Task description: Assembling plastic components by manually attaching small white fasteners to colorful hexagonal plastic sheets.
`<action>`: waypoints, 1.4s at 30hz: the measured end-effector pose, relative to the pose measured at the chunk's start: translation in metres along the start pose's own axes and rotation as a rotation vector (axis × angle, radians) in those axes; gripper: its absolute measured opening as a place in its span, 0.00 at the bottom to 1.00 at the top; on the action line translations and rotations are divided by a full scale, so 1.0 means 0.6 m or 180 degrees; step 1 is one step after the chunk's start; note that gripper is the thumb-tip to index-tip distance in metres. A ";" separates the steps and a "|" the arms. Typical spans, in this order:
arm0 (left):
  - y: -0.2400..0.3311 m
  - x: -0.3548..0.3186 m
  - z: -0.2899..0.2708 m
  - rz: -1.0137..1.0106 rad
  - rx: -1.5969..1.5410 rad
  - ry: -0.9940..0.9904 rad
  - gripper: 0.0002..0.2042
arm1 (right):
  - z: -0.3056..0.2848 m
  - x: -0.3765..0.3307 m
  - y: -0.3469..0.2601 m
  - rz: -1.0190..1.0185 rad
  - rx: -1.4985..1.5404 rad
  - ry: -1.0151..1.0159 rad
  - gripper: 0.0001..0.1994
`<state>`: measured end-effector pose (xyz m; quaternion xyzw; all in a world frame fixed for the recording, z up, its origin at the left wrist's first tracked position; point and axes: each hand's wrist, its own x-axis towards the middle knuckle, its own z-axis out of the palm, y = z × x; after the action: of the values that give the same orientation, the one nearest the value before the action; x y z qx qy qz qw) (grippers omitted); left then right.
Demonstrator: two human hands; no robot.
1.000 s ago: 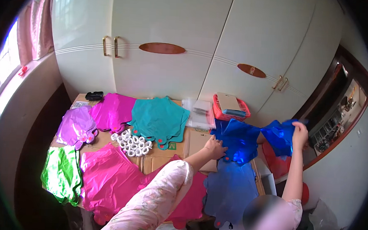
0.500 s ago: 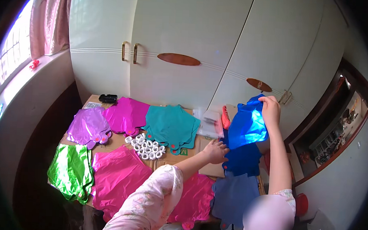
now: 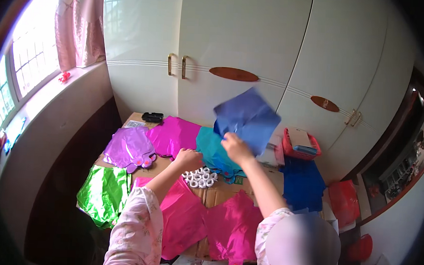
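My right hand [image 3: 235, 148] is closed on a blue foil sheet [image 3: 253, 115], holding it up over the far side of the table; motion blurs it. A darker blue edge shows at the sheet's left. My left hand [image 3: 189, 157] is closed just above a cluster of small white rings [image 3: 200, 176]; what its fingers hold, if anything, I cannot make out. Behind both hands lies a teal foil stack [image 3: 213, 149], partly covered by the raised sheet. Pink foil sheets [image 3: 228, 224] spread nearest me, and a dark blue stack [image 3: 303, 183] lies at the right.
Purple [image 3: 127, 145], magenta [image 3: 176, 135] and green foil [image 3: 101, 194] cover the table's left. A black object [image 3: 152, 117] sits at the back edge. A red basket [image 3: 302, 144] stands at the back right, a red bag [image 3: 343, 202] beyond it. White cupboards [image 3: 241, 38] rise behind.
My right hand has come leftward from the far right with blue foil. My left hand has moved left, from the blue pile to above the white rings. The view has shifted.
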<state>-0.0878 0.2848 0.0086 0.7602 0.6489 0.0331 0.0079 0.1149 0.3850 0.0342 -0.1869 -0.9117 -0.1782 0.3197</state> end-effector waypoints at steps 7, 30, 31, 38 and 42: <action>-0.036 -0.038 0.019 0.0334 -0.0453 0.0578 0.15 | 0.033 -0.040 -0.085 0.0332 0.0985 -0.1178 0.08; 0.015 -0.018 0.039 0.0313 -0.1192 0.0381 0.13 | 0.055 -0.052 -0.051 0.1888 0.1447 -0.0461 0.08; 0.015 -0.017 0.048 0.0340 -0.1291 0.0490 0.13 | 0.057 -0.052 -0.054 0.1954 0.1443 -0.0458 0.09; 0.022 -0.014 0.037 0.0370 -0.0898 0.0380 0.16 | 0.062 -0.051 -0.061 0.2304 0.1899 -0.0256 0.16; 0.027 -0.021 0.026 0.0490 -0.0460 0.0706 0.12 | 0.091 -0.073 -0.025 0.3104 0.2906 -0.0274 0.14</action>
<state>-0.0729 0.2701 -0.0067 0.7968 0.5814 0.1640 -0.0117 0.1115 0.3864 -0.0372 -0.4305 -0.7187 0.3979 0.3739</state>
